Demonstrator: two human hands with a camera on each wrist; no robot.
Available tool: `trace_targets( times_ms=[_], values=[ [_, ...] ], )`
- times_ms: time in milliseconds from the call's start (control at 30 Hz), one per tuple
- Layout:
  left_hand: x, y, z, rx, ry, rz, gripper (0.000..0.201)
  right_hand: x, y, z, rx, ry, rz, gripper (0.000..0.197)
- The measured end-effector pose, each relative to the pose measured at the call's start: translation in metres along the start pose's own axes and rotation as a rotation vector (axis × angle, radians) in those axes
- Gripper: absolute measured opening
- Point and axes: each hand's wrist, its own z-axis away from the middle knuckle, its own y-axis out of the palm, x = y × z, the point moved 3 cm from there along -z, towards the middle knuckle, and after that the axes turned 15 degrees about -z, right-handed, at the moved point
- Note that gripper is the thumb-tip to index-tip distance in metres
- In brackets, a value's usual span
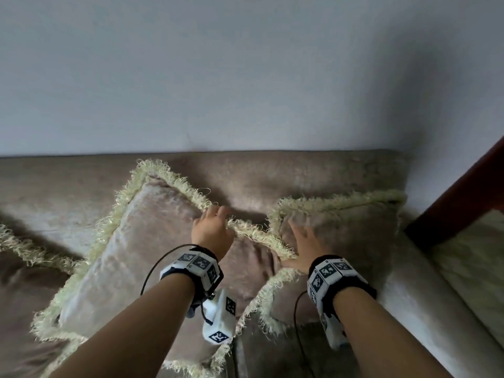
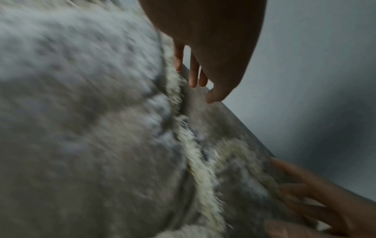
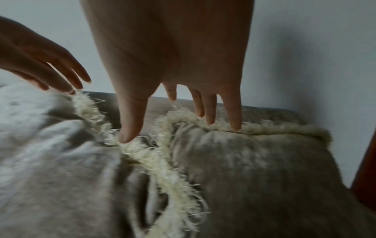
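Note:
Two beige velvet cushions with cream fringe lie on a sofa. The large left cushion (image 1: 141,255) (image 2: 81,128) stands on a corner, diamond-wise. My left hand (image 1: 212,227) (image 2: 203,56) rests on its upper right edge, with straight fingers touching the fringe. The right cushion (image 1: 354,233) (image 3: 264,169) leans in the sofa's right corner. My right hand (image 1: 302,241) (image 3: 173,64) lies flat on its left part, fingers spread and thumb on the fringe where the two cushions meet. Neither hand holds anything.
The sofa back (image 1: 272,173) runs along a pale wall (image 1: 245,77). A padded armrest (image 1: 422,309) borders the seat on the right, with a dark red wooden piece (image 1: 463,192) behind it. Another fringed edge (image 1: 21,246) shows at far left.

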Motion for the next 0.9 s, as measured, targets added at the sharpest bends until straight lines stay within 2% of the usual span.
trace_targets(
  times_ms=[133, 233, 433, 533, 633, 800, 900],
  values=[
    [-0.089, 0.02, -0.018, -0.003, 0.08, -0.013, 0.046, -0.08, -0.055, -0.008, 0.011, 0.129, 0.086, 0.108],
    [-0.156, 0.045, -0.035, 0.053, 0.087, -0.042, 0.052, -0.141, -0.1, -0.021, 0.026, 0.172, 0.134, 0.112],
    [-0.259, 0.091, -0.057, 0.241, 0.049, -0.162, 0.098, -0.239, -0.16, -0.052, -0.01, 0.193, 0.111, 0.127],
    [-0.282, 0.108, -0.064, 0.282, 0.043, -0.315, 0.112, -0.271, -0.171, -0.07, -0.017, 0.186, -0.016, 0.135],
    [-0.293, 0.122, -0.072, 0.292, 0.022, -0.406, 0.117, -0.3, -0.17, -0.09, 0.0, 0.216, -0.18, 0.142],
    [-0.304, 0.141, -0.098, 0.28, 0.009, -0.452, 0.124, -0.339, -0.158, -0.12, 0.031, 0.272, -0.345, 0.147],
    [-0.31, 0.152, -0.105, 0.333, 0.009, -0.452, 0.129, -0.352, -0.149, -0.135, 0.057, 0.265, -0.396, 0.16]
  ],
)
